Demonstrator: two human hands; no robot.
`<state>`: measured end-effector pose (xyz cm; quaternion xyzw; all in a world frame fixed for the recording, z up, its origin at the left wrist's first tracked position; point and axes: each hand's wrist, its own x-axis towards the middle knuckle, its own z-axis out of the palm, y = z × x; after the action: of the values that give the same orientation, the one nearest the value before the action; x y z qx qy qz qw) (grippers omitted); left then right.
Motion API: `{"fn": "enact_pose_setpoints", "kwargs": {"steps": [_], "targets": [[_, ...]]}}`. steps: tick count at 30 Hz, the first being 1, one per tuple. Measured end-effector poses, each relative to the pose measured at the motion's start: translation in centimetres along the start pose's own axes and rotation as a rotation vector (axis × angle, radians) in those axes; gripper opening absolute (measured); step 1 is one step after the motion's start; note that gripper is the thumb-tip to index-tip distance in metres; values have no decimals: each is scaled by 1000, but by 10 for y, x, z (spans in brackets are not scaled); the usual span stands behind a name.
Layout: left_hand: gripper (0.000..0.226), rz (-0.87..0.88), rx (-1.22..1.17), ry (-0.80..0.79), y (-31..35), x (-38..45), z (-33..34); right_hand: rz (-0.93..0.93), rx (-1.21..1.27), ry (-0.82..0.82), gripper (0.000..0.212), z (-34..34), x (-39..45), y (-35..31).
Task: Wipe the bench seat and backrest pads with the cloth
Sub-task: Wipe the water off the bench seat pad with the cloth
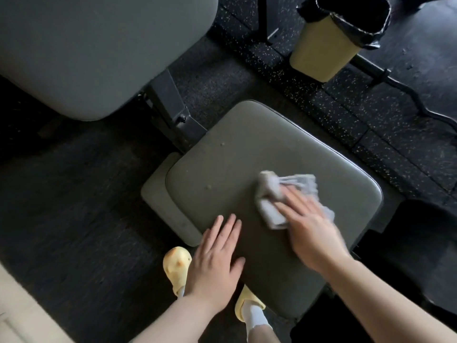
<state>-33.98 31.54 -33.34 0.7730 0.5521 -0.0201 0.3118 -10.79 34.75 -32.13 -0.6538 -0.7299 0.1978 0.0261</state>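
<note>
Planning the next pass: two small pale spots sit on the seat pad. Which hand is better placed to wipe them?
Right. The right hand already presses the cloth on the seat pad, beside the nearer spot. The left hand lies flat near the pad's edge, without a cloth.

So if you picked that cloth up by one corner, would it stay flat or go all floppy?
Probably floppy: the cloth is already bunched and creased under the right hand, so it would likely droop. It looks thin, so probably light. On the smooth seat pad it should slide easily when pushed.
</note>
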Motion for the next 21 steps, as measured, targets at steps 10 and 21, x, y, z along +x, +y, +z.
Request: {"fn": "enact_pose_setpoints", "kwargs": {"steps": [10,21], "targets": [[76,-51,-99,34,5,-1,5,115,31,107,51,43,-65,-81],[69,-51,-110,59,5,-2,7,441,162,208,50,30,4,-71]]}}
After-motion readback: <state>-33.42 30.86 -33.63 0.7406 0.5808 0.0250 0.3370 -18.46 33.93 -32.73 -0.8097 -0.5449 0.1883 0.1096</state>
